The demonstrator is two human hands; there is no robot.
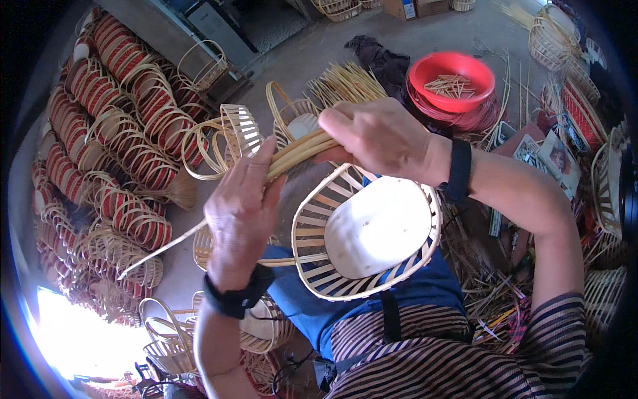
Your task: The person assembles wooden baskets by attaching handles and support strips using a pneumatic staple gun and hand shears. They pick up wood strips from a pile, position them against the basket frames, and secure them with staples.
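- Right hand [379, 136]: closed around a bundle of flat cane strips [302, 149], gripping it from above at the far end; a dark band sits on the wrist.
- Left hand [240, 209]: fingers extended upward, thumb and palm pressed against the near end of the same cane strips. It steadies them rather than making a full fist. A single long strip [156, 253] trails down and to the left from under this hand.
- Half-woven basket [369, 229]: lies directly below the right hand and just to the right of the left hand, resting on the lap over a blue apron [412, 292]. The strips held by both hands run up from its rim.
- Progress, as judged: the pale oval base is in, the upright ribs stand all round, and a rim band is woven. The handle or top binding appears to be in hand and unfinished; the loose strip ends remain untrimmed.
- Beyond the left hand: rows of finished red-and-natural baskets [126, 133] stacked on the floor, with bare handled frames [229, 136] nearer.
- Beyond the right hand: a red bowl [452, 80] holding short sticks, and a fan of cut cane [345, 83] beside it.
- Right of the right forearm: loose cane scraps [488, 292] on the floor.
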